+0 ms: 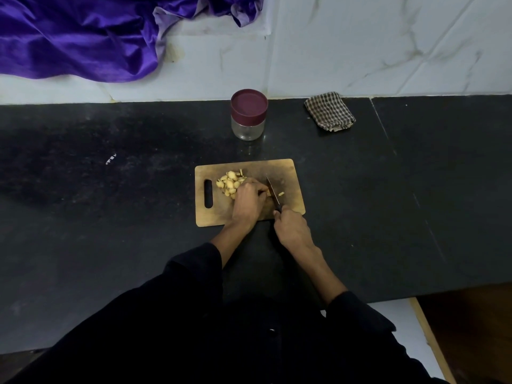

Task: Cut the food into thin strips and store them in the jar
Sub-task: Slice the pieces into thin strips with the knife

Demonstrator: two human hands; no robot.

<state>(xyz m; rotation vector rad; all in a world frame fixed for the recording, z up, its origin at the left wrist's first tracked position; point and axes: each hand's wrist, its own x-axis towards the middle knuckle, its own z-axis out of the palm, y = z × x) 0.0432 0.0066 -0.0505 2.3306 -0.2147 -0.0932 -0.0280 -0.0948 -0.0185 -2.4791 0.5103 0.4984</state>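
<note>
Black stone surface (110, 189) runs across the view, w/ pale marbled wall tiles behind it and a purple satin cloth (77, 37) draped at top left. Wooden cutting board (288, 173) lies near the middle of the surface, handle slot on its left end.

Left hand (248, 199) rests on the board, fingers curled down over a piece of food at the blade; the piece itself is mostly hidden under the fingers, so how the grip holds it can't be told beyond that. Just left of and touching that hand sits a heap of pale yellow food pieces (230, 182), roundish chunks plus a few thin slivers at the top. One small cut sliver (281, 193) lies right of the blade, apart from the heap.

Right hand (291, 230) has its grip closed round the dark handle of the knife (273, 191); blade points away from the person, tip toward the board's far side, edge down beside the left fingertips.

Jar (248, 126) stands upright beyond the board, well apart from it: clear glass, maroon lid on, nothing seen inside. Folded checked cloth (329, 112) lies right of the jar, near the wall. Both forearms come out of dark sleeves (194, 273).
</note>
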